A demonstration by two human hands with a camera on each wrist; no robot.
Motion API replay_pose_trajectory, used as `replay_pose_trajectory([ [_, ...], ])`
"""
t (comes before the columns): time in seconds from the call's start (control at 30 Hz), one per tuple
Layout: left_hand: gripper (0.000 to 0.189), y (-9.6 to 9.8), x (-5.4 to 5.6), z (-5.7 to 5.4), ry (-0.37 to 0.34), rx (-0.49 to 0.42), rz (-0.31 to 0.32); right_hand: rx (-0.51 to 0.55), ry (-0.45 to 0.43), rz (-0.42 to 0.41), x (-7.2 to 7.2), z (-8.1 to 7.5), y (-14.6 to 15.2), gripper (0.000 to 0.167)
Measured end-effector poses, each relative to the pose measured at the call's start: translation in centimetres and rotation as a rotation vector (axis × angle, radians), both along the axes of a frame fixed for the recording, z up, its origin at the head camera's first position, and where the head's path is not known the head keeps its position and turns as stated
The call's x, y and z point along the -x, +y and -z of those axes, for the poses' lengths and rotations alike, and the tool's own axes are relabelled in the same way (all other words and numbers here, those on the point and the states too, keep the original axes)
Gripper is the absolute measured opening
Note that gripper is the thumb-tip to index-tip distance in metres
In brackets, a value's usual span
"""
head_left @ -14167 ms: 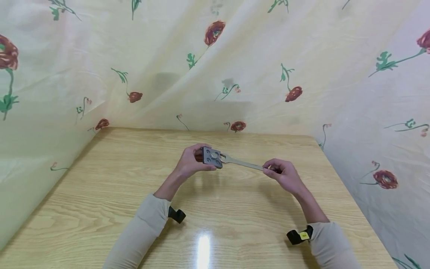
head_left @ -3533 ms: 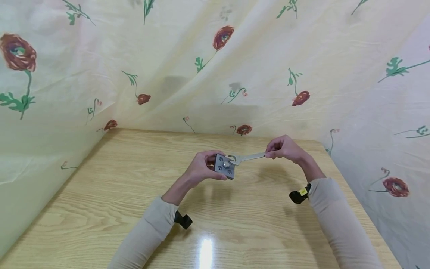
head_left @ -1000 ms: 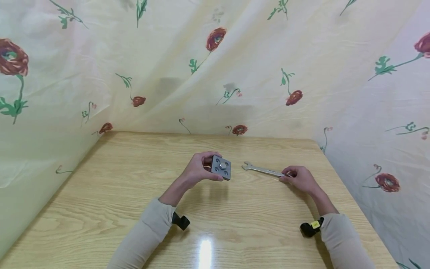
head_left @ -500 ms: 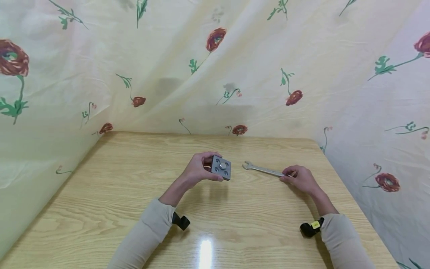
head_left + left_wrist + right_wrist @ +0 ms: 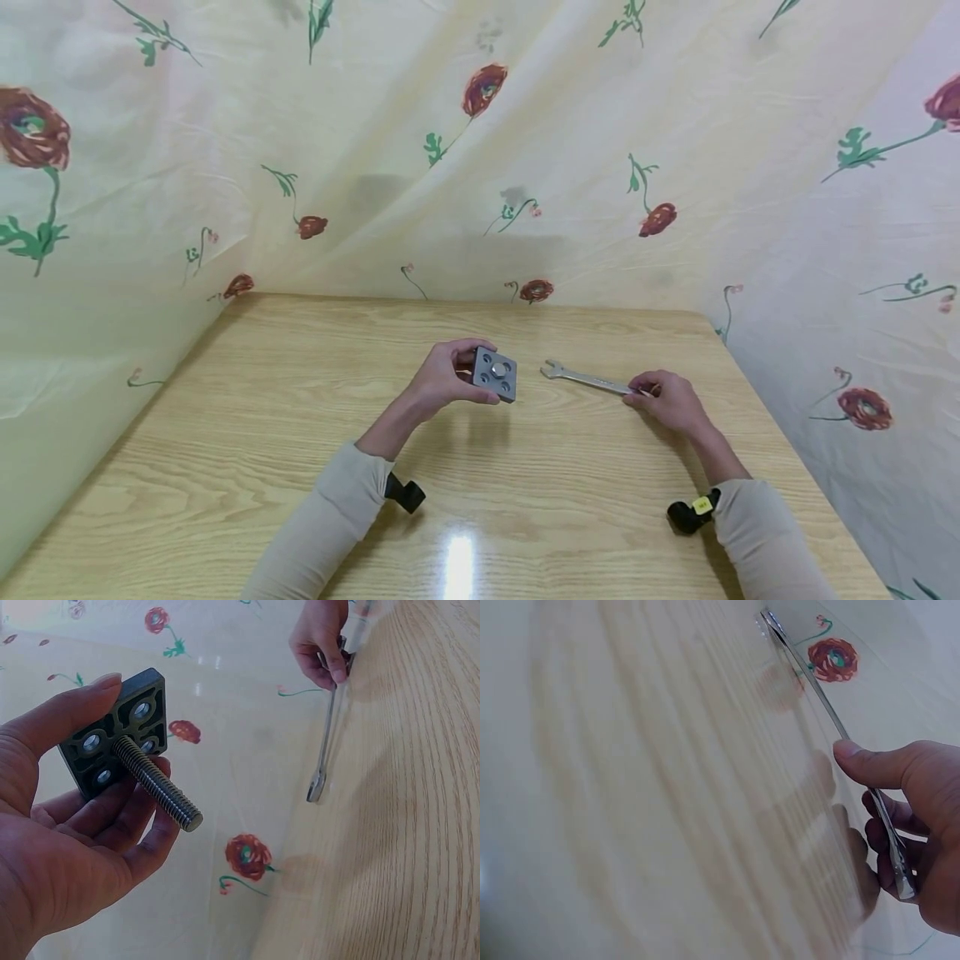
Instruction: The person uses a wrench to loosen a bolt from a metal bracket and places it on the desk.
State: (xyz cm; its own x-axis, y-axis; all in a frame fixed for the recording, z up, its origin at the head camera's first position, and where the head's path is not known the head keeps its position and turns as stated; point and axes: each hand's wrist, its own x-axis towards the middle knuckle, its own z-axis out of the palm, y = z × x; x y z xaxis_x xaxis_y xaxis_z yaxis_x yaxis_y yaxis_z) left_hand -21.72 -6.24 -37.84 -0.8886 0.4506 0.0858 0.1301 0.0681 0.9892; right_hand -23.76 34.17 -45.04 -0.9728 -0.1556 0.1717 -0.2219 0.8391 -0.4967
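Note:
My left hand (image 5: 438,379) holds a square grey metal plate (image 5: 485,385) by its edges, raised over the table. The hex head of a bolt (image 5: 498,370) sits at the plate's centre, with several round holes about it. From the plate's other face the bolt's threaded shank (image 5: 161,784) sticks out, as the left wrist view shows. To the right, my right hand (image 5: 671,402) grips a silver wrench (image 5: 592,381) near one end, low over the table. The wrench's open-ended head (image 5: 553,369) points toward the plate and stands apart from it. The gripped end is partly hidden by fingers.
The light wood table (image 5: 300,450) lies under both hands. A cream curtain (image 5: 375,125) with red flowers borders its back and both sides. Black wrist cameras (image 5: 408,496) are strapped on both wrists, at the beige sleeves.
Earlier the wrench's head was up at the plate beside the bolt head; since then the right hand has drawn it away right and down toward the table. Over the last second, both hands stay nearly still.

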Motion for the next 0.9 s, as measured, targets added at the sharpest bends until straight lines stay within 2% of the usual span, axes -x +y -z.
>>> replay_pose_trajectory([
  [0.5, 0.066, -0.25, -0.05, -0.37, -0.002, 0.011, -0.016, 0.016, 0.073, 0.018, -0.26, 0.43, -0.64, 0.019],
  [0.9, 0.065, -0.31, -0.12, -0.6, -0.012, 0.011, -0.025, 0.036, 0.066, 0.054, -0.49, 0.78, -0.88, 0.02],
])
